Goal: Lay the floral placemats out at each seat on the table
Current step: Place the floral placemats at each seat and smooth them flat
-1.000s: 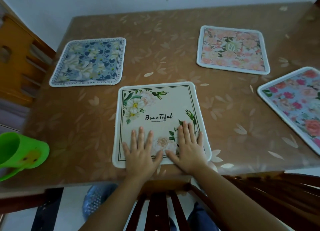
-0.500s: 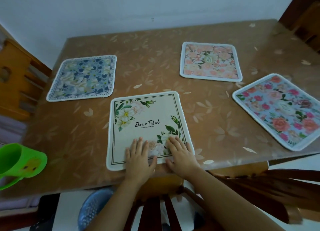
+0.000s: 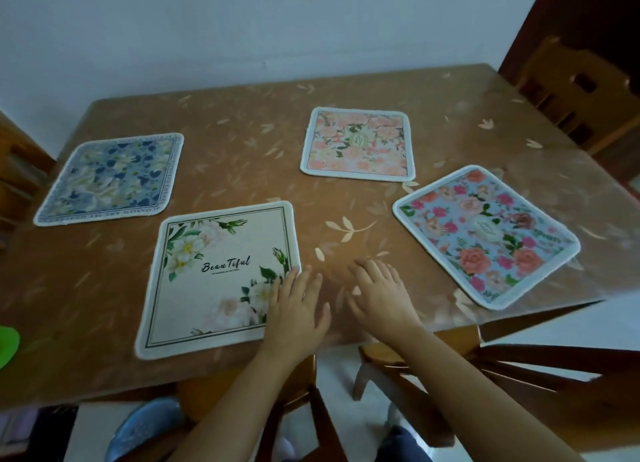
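Final straightening. Left hand [image 3: 298, 311] flat on cream placemat [image 3: 214, 278], right hand [image 3: 381, 293] over surface [image 3: 242, 157], fingers [image 3: 306, 283] spread. Next: square skewed rose placemat [image 3: 485, 233], right of fingers.

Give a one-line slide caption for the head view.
Four floral placemats on the table, left hand at the cream one.

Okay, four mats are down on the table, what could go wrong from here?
The rose placemat lies skewed, its near corner close to the front edge of the table; a brush from the right hand might push it off. The left hand overlaps the cream placemat at its right edge, so sliding away could drag it crooked.
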Demonstrator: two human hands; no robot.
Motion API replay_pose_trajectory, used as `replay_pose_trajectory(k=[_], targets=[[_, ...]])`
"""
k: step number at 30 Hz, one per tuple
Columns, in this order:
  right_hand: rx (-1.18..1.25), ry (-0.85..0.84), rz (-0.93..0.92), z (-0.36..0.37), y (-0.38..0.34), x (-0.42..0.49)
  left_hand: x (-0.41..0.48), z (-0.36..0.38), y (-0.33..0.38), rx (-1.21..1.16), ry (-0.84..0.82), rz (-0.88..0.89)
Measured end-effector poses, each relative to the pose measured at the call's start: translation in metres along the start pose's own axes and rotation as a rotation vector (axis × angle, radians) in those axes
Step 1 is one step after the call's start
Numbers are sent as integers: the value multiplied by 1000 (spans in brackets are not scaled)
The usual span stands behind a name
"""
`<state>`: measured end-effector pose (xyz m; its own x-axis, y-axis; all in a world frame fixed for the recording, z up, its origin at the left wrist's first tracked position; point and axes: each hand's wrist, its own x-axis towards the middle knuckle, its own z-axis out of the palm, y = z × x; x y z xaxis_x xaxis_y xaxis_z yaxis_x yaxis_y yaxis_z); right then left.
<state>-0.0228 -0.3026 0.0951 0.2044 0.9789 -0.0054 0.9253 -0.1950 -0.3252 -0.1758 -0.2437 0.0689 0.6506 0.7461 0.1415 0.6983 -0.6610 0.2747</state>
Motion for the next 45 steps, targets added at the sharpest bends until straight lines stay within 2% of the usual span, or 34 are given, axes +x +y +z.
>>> replay_pose_trajectory(k=[12, 20, 27, 32, 38, 45], targets=[[-26, 10, 153, -55, 158, -36, 64, 40, 137, -49, 16, 148], [-78, -76, 108, -65, 233, -51, 84, 73, 188, -17, -14, 241], [-56, -125, 62, -60, 269, -59, 93, 98, 211, -43, -81, 248], [20, -180, -5, -50, 282, -62, 93, 117, 218, -55, -173, 210], [2, -271, -90, -42, 292, -56, 89, 128, 219, -101, -196, 153], [28, -226, -147, -35, 296, -50, 83, 134, 219, -161, -188, 134]])
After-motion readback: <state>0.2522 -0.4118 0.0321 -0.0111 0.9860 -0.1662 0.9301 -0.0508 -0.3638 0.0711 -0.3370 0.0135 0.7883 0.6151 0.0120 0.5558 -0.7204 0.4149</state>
